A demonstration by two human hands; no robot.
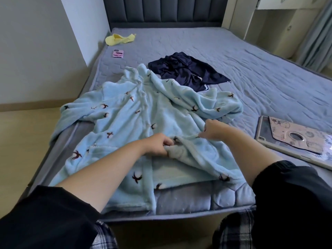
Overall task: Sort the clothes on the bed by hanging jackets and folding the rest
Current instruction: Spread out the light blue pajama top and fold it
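Head view looks down on a light blue fleece robe [129, 112] with dark cotton-flower prints, spread across the near left part of the bed [251, 72], one sleeve hanging over the left edge. Both hands grasp its front opening: the left hand [158, 144] has its fingers curled round a bunched fold of the edge, and the right hand [213, 131] pinches the fabric just beside it. Behind the robe, touching its top, lies a crumpled navy garment [186, 71]. A yellow cloth [119, 39] and a pink phone [118, 54] sit near the far left corner; a tablet in a patterned case [294, 141] rests at the right.
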